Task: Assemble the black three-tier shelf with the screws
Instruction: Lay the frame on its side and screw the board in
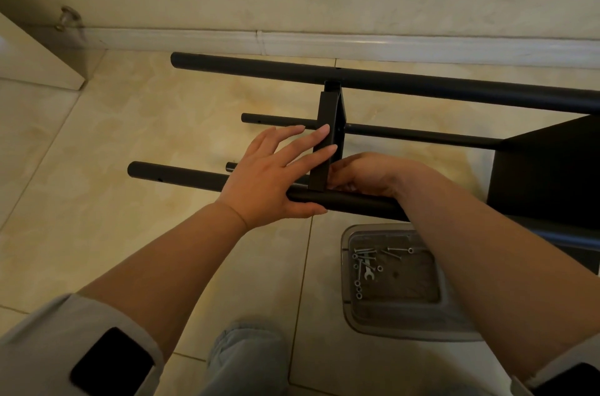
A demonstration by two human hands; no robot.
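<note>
Head view: the half-built black shelf lies on its side on the tiled floor [130, 123], close to the wall. Its long poles run left to right across the picture, so the long axis is roughly parallel to the skirting board, with the free pole ends pointing left. The near pole [181, 178] and the far pole [389, 84] are joined by a flat shelf panel [331, 123] seen edge-on, running away from the person; a second panel [552, 168] sits at the right.

The left hand [269, 175] has straight, spread fingers [311, 139] resting flat against the panel, with the thumb under the near pole. The right hand [367, 175] is curled in at the joint where panel meets pole; whether it pinches a screw I cannot tell.

This looks like painted metal tube and sheet: stiff, smooth, probably a little slippery, and light enough to shift by hand. With few joints fastened the frame will likely rack, so it is best held near a joint rather than at a free end.

A clear tub [354, 304] of screws [363, 262], with a small spanner [368, 269], stands just beside the near pole.
</note>
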